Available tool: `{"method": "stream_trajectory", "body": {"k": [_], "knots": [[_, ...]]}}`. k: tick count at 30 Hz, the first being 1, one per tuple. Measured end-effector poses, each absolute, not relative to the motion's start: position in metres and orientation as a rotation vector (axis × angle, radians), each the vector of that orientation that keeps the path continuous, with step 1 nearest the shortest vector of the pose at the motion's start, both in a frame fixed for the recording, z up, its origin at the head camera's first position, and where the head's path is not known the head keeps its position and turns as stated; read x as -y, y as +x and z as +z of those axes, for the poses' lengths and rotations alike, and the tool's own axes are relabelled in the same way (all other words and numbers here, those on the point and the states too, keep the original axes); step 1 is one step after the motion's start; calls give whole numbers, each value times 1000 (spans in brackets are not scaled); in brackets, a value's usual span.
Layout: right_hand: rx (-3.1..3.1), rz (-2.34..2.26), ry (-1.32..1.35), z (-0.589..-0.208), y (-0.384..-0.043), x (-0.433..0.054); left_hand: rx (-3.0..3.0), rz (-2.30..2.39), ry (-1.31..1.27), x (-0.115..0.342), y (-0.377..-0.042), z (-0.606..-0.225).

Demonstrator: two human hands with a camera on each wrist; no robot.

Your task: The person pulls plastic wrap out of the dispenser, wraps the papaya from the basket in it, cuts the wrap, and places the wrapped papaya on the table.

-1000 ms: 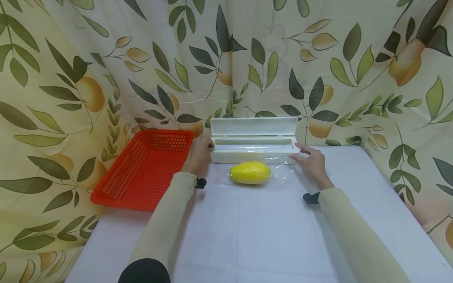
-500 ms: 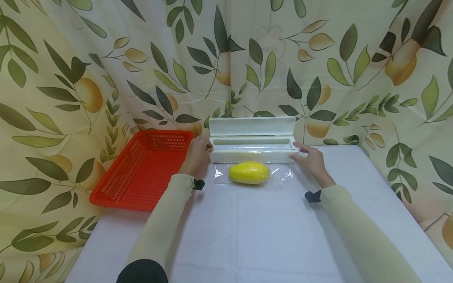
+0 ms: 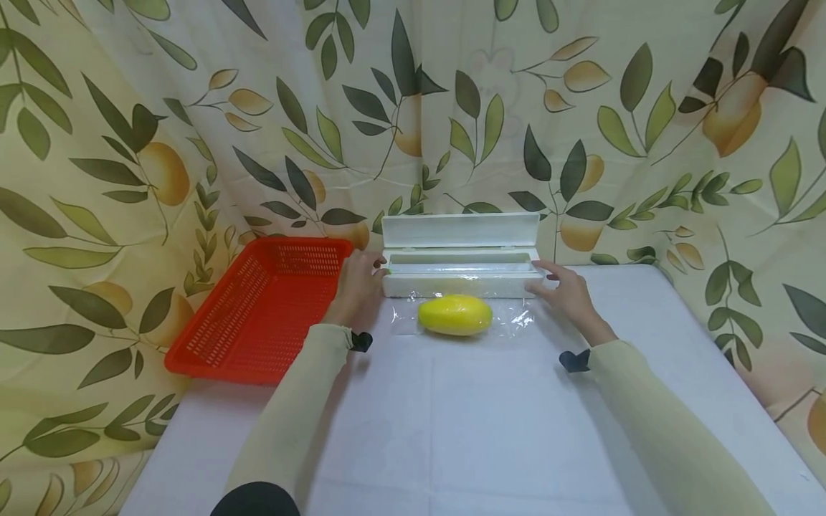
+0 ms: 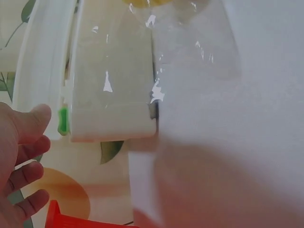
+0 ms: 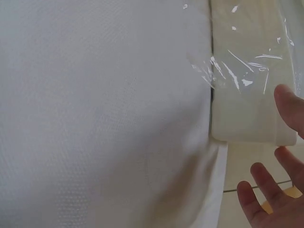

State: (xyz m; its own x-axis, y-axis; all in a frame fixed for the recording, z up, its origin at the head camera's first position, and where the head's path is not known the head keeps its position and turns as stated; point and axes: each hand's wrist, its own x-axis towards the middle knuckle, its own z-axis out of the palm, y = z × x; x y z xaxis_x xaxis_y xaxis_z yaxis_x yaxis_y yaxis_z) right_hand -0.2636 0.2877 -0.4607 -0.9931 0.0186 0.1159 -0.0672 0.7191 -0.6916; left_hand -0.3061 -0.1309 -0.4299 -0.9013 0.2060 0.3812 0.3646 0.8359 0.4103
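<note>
A white cling film dispenser [image 3: 464, 287] stands at the back of the table with its lid [image 3: 459, 231] raised. Clear film [image 3: 400, 317] runs from it over the front and under a yellow oblong fruit [image 3: 454, 314]. My left hand [image 3: 358, 287] is at the dispenser's left end, thumb extended and fingers loosely bent; its thumb tip is right by a green tab [image 4: 63, 120] in the left wrist view. My right hand [image 3: 571, 295] holds the right end corner between thumb and fingertips [image 5: 282, 154]; the other fingers are spread.
A red perforated plastic basket [image 3: 258, 362] stands on the left of the white-covered table [image 3: 490, 430], beside my left forearm. A leaf-patterned curtain [image 3: 477, 43] hangs close behind the dispenser.
The film around the fruit lay flatter half a second ago and is more wrinkled now. Both hands stay at the dispenser's ends with only slight shifts. The fruit has hardly moved.
</note>
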Motion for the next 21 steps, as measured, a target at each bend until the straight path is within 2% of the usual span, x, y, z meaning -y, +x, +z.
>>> {"method": "stream_trajectory", "body": {"k": [7,21], "knots": [[2823,1128,66,-460,-258,-286,2711,-713,-380,127,-299,-436],[2692,1075,203,-457,-250,-283,2654,-508,-493,121,-291,-455]]}}
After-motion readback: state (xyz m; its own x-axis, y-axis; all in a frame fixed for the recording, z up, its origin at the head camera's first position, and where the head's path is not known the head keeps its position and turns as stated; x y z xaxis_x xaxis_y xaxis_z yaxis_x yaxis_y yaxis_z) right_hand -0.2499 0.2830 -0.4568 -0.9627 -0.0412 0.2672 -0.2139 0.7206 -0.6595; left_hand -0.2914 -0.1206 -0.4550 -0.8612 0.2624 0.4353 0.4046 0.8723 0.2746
